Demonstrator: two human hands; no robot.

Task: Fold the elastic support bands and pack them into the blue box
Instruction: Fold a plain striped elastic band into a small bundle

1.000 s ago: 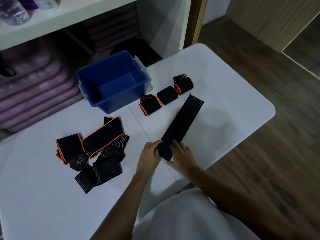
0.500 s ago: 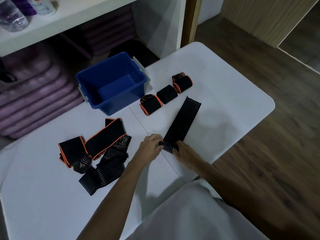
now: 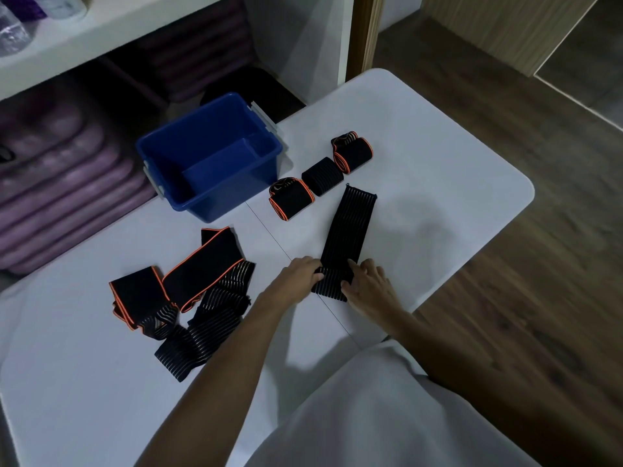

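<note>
The person stands over a white table (image 3: pixel 438 183), both hands down on the near end of a long black ribbed band (image 3: pixel 347 230); the left hand (image 3: pixel 298 276) has its fingers curled round the rolled near end from the left side, gripping it; the right hand (image 3: pixel 369 288) lies at the roll's right side, fingers gently bent and spread, tips pressing on the fabric, though whether the thumb pinches beneath I cannot tell; the rest of the band runs flat away from them toward the far edge, its pale thin stripes running along its length.

Beyond the band's far end three finished rolls sit in a slanting row: an orange-edged roll (image 3: pixel 290 202) nearest the box, a plain black roll (image 3: pixel 322 180) touching or just beside it, and a second orange-trimmed roll (image 3: pixel 352 153) at the far end; the blue box (image 3: pixel 175 163) stands to their left at the table's back edge, hard plastic, rectangular, open-topped with pale side handles, nothing visible inside; nothing lies between the hands and the box but bare tabletop and a thin seam line.

To the left of the left forearm sprawls a loose heap of unfolded bands (image 3: pixel 188 298), some smooth black with orange piping, some ribbed and striped, overlapping one another; behind the table are purple cushions (image 3: pixel 60 190) stacked under a white shelf (image 3: pixel 101 32); wood-grain floor (image 3: pixel 522 298) shows to the right.
</note>
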